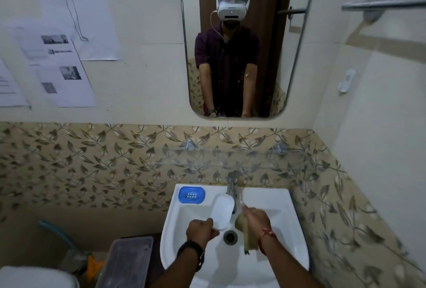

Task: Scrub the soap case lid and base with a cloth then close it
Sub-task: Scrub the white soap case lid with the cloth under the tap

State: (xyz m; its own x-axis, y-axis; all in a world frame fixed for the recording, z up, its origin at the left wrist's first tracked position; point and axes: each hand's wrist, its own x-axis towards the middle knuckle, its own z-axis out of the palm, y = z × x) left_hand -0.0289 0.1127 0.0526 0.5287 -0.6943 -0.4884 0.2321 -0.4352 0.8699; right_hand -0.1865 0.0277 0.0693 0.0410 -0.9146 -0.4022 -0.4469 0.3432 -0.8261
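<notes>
Both my arms are reaching out over the white sink [283, 230]. My left hand [200, 230] is pinching the white lid [222, 212] by its near edge, holding it tilted up above the drain [230, 237]. My right hand [255, 218] is curling around a yellowish cloth [241, 221], which is hanging down just right of the lid; I cannot tell whether they are touching. Farther off, the blue base [191, 195] is sitting on the sink's far left corner, left of the tap [231, 186].
</notes>
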